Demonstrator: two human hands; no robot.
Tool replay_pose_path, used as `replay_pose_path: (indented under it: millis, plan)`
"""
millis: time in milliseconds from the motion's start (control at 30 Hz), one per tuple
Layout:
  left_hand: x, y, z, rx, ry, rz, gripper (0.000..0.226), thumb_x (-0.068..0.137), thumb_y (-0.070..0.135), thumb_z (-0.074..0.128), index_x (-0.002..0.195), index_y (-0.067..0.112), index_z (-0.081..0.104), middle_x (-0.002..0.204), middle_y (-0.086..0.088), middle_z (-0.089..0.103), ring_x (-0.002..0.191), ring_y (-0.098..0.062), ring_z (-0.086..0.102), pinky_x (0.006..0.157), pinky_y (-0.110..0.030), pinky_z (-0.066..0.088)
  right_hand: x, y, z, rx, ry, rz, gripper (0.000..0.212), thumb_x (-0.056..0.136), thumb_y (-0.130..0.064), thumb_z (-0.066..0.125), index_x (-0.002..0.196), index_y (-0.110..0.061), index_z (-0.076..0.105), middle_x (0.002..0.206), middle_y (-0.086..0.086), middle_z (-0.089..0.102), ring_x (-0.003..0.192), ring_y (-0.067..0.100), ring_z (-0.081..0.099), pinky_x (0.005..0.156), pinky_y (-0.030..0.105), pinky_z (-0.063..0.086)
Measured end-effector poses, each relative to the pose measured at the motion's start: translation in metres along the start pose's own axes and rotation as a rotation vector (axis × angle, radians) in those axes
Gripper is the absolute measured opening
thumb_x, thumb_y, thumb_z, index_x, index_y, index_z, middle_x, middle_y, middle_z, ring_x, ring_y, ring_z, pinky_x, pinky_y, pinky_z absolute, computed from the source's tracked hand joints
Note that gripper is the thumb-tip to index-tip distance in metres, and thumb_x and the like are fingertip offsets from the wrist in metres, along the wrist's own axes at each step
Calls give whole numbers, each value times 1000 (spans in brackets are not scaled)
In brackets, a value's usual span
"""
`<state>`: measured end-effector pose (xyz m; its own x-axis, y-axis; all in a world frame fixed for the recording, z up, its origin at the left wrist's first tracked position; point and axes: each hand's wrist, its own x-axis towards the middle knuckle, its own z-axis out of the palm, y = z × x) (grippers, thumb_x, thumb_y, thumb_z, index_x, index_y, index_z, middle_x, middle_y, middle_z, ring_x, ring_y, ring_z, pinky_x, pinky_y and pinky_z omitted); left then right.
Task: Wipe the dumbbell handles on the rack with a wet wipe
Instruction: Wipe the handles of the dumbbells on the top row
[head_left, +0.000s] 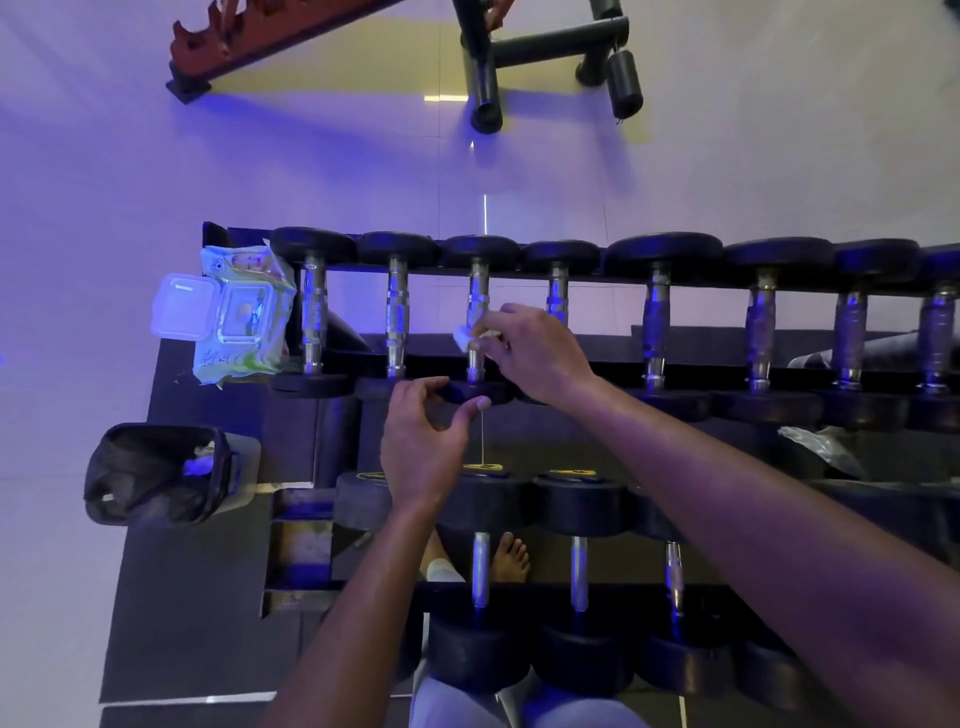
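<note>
On 3rd handle (477, 306), wipe (464, 339) pinched by rt hand (530, 353).

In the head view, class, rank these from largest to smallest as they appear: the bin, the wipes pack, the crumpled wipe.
1. bin
2. wipes pack, somewhat smaller
3. crumpled wipe, far smaller, gripped by the right hand

A gym: dumbbells (657, 322) fill a rack (296, 551) beside a bench frame (550, 41).
</note>
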<state>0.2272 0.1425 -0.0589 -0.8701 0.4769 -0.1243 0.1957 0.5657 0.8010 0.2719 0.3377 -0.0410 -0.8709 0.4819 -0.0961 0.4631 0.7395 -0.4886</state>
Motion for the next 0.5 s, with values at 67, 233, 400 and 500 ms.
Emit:
replay_pose_path:
  millis: [67,233,400,500]
  plan:
    - [1,-2,1,8,5,6,50,82,57,90,117,26,73,108,16,62,95,-2,61,70,-3,39,15,1,-2,50,121,37,14,99,-36,67,106,-28,76,92,-6,65,85,22,64,68,36,50]
    - [0,-5,3,-14,17,13,48,83,53,92,116,25,73,106,15,63,93,0,58,73,-4,41,49,3,-9,82,336,151,10,96,-38,70,97,-30,77,84,-7,65,78,19,63,64,35,51]
    - [0,-4,4,-11,29,6,49,82,56,91,117,26,73,107,16,62,94,-1,59,70,-16,42,38,1,-1,-4,390,125,17,100,-43,66,105,-33,78,88,-7,64,74,21,63,58,32,49]
    - [0,-4,6,-16,33,5,49,82,56,90,117,26,73,106,16,62,94,-2,59,69,-10,40,41,-4,-1,-146,405,67,21,101,-44,61,98,-30,76,86,-5,60,74,23,61,57,34,49]
